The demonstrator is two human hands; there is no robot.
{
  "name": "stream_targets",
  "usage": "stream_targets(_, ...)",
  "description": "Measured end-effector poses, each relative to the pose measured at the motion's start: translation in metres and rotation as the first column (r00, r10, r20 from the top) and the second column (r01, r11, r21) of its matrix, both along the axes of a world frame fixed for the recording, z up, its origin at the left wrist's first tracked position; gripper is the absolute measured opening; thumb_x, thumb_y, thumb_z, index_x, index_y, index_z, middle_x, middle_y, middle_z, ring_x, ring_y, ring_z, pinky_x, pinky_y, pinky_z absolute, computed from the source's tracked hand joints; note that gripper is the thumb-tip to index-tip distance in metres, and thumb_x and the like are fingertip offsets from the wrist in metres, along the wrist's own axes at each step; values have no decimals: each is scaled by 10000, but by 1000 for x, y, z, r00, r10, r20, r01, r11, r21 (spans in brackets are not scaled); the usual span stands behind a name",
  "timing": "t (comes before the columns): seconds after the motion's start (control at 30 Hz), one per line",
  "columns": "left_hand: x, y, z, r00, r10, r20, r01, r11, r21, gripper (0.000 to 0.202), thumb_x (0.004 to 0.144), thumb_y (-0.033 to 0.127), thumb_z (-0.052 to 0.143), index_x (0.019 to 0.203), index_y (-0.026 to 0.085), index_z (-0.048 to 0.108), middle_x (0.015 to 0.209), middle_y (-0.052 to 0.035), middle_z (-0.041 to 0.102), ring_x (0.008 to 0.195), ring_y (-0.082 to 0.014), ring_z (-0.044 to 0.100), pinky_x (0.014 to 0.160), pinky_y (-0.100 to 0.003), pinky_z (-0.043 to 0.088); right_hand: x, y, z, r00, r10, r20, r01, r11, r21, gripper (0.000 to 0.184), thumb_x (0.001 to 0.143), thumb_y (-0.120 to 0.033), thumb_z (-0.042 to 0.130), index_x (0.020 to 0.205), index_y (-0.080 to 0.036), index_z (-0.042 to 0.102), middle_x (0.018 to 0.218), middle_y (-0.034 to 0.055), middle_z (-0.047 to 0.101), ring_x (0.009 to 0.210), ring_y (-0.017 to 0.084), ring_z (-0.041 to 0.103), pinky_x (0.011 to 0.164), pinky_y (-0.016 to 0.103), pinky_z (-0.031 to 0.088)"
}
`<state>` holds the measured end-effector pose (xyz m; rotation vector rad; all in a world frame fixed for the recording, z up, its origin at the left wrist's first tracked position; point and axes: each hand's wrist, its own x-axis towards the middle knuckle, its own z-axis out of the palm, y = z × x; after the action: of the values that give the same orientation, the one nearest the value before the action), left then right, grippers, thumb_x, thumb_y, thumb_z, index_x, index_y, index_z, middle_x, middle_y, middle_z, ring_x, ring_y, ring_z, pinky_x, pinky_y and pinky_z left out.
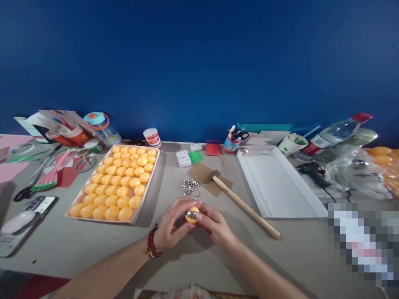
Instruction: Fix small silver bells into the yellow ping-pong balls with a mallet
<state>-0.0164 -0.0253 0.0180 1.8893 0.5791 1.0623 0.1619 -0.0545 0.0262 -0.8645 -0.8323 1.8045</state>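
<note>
An orange ping-pong ball with a row of shiny silver thumbtacks across it sits between my hands at the front middle of the table. The fingers and thumb of my left hand are closed around its left side. My right hand grips it from the right, the thumb pressed against the tacks. The underside of the ball is hidden. Just beyond my fingers lies a loose pile of silver tacks. A hammer with a wooden handle rests to the right, its head on brown cardboard.
A shallow box of orange balls stands at left, a white tray at right. Farther back are small white boxes, a jar and a pen cup. A glue gun lies right, a phone left.
</note>
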Motion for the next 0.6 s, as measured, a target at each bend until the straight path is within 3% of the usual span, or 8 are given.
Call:
stream_targets(0.1,0,2,-1,1000,-7,19,6,999,34,430,915,274,562,1339,221,509,1304,-146,614,1238,-301,518,1054,-524,400,-1,1,4,999,-15,43,14,1000,19,385,778,-424,764,1072,-184,697,965,70,717,924,217,653,837,322,514)
stream_targets(0.2,0,5,1,999,-5,33,3,999,41,364,927,269,545,1287,217,556,1249,-139,652,1213,-294,538,1055,-527,399,-2,1,3,999,-9,34,8,999,49,347,782,-419,760,1028,-184,694,898,50,702,815,189,643,759,307,533)
stream_targets(0.6,2,3,1,998,21,58,-15,995,-100,257,947,237,509,1174,202,623,1187,-126,685,1201,-276,542,1052,-504,411,-1,3,5,994,-20,109,7,993,120,326,781,-441,751,965,-180,685,839,27,664,741,164,603,727,292,512)
